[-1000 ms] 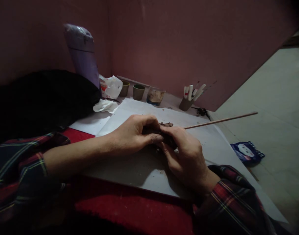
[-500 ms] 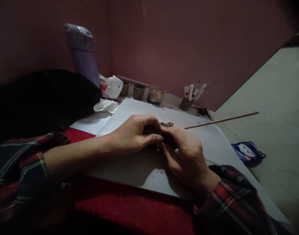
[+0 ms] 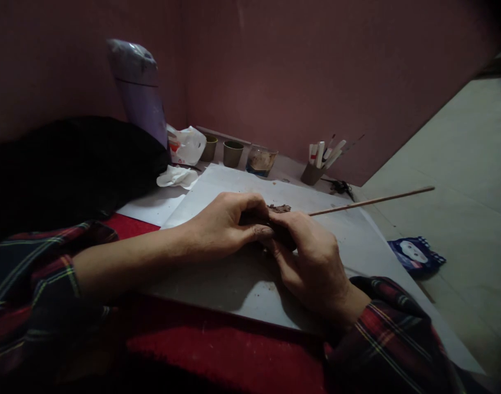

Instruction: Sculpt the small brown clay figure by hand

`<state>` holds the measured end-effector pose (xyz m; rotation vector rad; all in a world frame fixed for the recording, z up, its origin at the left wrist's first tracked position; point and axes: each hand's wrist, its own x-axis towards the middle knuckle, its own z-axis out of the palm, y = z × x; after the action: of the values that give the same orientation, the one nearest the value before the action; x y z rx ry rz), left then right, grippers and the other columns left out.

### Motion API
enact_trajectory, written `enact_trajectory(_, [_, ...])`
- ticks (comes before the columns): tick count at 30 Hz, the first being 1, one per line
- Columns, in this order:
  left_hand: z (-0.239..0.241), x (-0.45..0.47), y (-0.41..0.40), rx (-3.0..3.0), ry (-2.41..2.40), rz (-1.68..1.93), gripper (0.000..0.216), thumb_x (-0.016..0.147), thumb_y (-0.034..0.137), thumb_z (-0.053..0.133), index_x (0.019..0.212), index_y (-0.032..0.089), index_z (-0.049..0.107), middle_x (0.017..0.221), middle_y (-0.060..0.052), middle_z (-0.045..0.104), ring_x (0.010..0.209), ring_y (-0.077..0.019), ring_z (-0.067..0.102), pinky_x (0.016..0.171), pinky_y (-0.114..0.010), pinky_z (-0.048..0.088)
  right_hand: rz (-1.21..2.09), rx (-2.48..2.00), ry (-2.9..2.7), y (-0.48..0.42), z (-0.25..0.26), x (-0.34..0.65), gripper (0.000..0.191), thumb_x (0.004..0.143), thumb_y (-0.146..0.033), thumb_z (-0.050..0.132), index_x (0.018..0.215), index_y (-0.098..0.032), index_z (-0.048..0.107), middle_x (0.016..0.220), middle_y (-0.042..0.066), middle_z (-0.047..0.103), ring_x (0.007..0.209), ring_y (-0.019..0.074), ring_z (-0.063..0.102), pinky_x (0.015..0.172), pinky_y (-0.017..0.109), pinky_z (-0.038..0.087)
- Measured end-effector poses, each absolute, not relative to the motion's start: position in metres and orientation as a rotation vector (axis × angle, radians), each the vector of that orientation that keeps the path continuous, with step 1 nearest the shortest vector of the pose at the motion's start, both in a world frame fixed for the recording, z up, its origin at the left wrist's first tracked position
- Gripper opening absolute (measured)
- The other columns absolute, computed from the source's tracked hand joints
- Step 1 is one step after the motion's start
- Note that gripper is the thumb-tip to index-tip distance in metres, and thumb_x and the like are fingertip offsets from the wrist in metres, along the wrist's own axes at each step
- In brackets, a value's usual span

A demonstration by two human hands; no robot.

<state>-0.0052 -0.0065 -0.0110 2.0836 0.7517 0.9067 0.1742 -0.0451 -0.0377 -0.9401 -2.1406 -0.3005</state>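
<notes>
Low over the white sheet [image 3: 217,290], my two hands meet around a dark brown, clay-like lump [image 3: 286,236]. My left hand [image 3: 219,225] comes from the left, its thumb, smudged brown, pressed along the near side and its fingers curled over the top. On the right side, my right hand [image 3: 311,257] closes round the same lump; most of it is hidden by the fingers. A thin wooden stick [image 3: 373,201] runs out to the right from behind my right hand; whether it is held cannot be made out. Ragged brown bits [image 3: 280,208] show just beyond the hands.
Along the pink wall stand a purple bottle [image 3: 141,104], a crumpled plastic bag [image 3: 188,145], small cups [image 3: 232,154], a stained glass [image 3: 261,161] and a holder [image 3: 311,174] with brushes. Dark fabric [image 3: 78,169] lies left; a blue packet [image 3: 414,254] is at right.
</notes>
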Motion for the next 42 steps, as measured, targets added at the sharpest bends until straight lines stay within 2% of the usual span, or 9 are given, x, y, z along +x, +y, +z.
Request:
enact_trajectory(22, [-0.0116, -0.0055, -0.0072, 2.095, 0.751, 0.899, 0.012, 0.079, 0.016, 0.065, 0.089, 0.009, 0.065, 0.085, -0.005, 0.071, 0.079, -0.0157, 0.066, 0.073, -0.026, 0.051, -0.292, -0.930, -2.145, -0.0466, -0.0375, 0.1745, 0.019, 0.085, -0.012, 0.057, 0.104, -0.008, 0.060, 0.090, 0.014, 0.069, 0.081, 0.0247, 0.065, 0.070, 0.039, 0.055])
enact_trajectory(42, [-0.0109, -0.0054, -0.0075, 2.116, 0.796, 0.876, 0.012, 0.080, 0.018, 0.064, 0.089, 0.010, 0.065, 0.085, -0.005, 0.071, 0.080, -0.0164, 0.065, 0.072, -0.027, 0.051, -0.310, -0.942, -2.148, -0.0458, -0.0381, 0.1744, 0.018, 0.085, -0.014, 0.057, 0.103, -0.010, 0.059, 0.089, 0.013, 0.069, 0.082, 0.0244, 0.065, 0.071, 0.039, 0.055])
